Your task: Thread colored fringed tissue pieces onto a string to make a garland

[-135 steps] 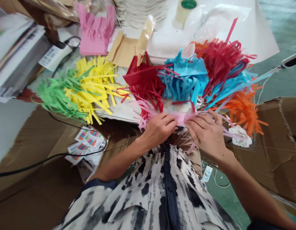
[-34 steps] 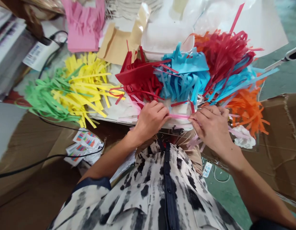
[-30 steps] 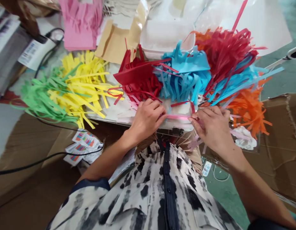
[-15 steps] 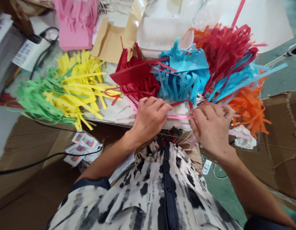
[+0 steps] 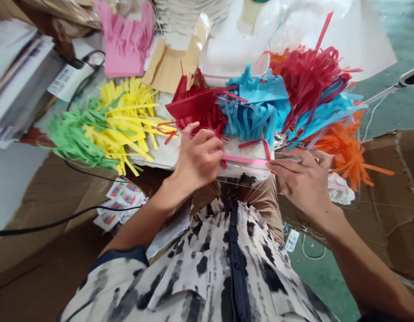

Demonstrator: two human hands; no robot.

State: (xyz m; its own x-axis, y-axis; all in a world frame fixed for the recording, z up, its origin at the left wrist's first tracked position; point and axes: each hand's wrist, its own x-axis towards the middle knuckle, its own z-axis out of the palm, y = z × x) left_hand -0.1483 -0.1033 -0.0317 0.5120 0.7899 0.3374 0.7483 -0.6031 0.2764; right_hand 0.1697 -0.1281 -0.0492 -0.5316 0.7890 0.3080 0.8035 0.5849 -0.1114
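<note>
A narrow pink paper strip [image 5: 245,159] is stretched level between my two hands at the table's near edge. My left hand [image 5: 200,154] has its fingers curled at the strip's left end; the fingertips are partly hidden. My right hand [image 5: 302,174] pinches the other end between thumb and fingers. Just behind the strip lies a bent red strip [image 5: 255,143]. Beyond my left hand is a pile of dark red fringed paper [image 5: 196,105]. Blue fringed paper [image 5: 257,105] sits to its right.
Yellow [image 5: 126,120] and green fringes [image 5: 78,132] lie to the left, orange [image 5: 348,147] and crimson ones [image 5: 316,74] to the right. Behind stand a white plastic tray [image 5: 234,56], a brown paper envelope [image 5: 170,62] and pink fringed paper [image 5: 126,42]. Cardboard boxes [image 5: 391,192] flank the table.
My left hand has shifted left and a little up, and my right hand slightly right, so more of the pink strip shows between them. The camera view has shifted slightly.
</note>
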